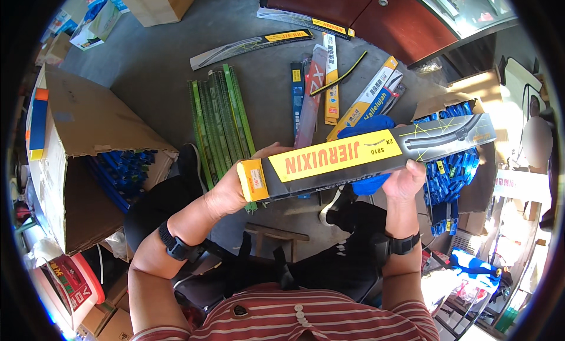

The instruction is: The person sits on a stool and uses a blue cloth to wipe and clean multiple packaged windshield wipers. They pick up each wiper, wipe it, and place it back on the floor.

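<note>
A long black, yellow and grey wiper blade box [341,155] is held up in front of me, slanting up to the right. My left hand [228,187] is closed around its yellow left end, fingertips showing over the far edge. My right hand [406,181] grips the near edge toward the right, thumb on the printed face; its other fingers are hidden underneath. A blue item [369,125], perhaps cloth or plastic, shows behind and below the box. Beyond it a yellow-and-black wiper blade [338,76] lies across slim wiper boxes [332,102] on the floor.
Several green sleeves [218,117] lie side by side on the grey floor [153,76]. A cardboard carton [70,105] with blue packets stands left; another carton [479,188] with blue packets is at right. Dark red cabinets [376,23] stand at the back. A small wooden stool [276,232] is between my legs.
</note>
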A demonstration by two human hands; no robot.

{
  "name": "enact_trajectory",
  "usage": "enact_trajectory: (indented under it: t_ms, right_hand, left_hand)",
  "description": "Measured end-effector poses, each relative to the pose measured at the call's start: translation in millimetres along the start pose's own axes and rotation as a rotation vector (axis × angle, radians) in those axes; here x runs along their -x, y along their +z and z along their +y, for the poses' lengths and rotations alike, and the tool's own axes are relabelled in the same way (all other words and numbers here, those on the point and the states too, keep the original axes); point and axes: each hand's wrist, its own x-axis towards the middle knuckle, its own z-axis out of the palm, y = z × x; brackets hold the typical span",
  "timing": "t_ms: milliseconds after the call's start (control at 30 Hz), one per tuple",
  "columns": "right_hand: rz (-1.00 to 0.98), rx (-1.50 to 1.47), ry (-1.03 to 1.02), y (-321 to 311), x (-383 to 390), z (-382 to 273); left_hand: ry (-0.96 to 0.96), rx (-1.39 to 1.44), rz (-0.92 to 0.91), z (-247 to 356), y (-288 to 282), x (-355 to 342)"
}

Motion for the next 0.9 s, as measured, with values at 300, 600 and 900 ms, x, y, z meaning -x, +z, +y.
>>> enact_trajectory:
  t_ms: [300, 600, 900]
  right_hand:
    - [0.192, -0.132, 0.196, 6, 1, 6]
    - [0.307, -0.155, 0.135, 12, 0, 15]
    - [0.278, -0.237, 0.142, -9, -9, -2]
  left_hand:
    - [0.172, -0.086, 0.145, 0, -8, -3]
    - [0.183, 0.314, 0.288, 3, -3, -1]
    - [0.18, 0.179, 0.272, 1, -23, 6]
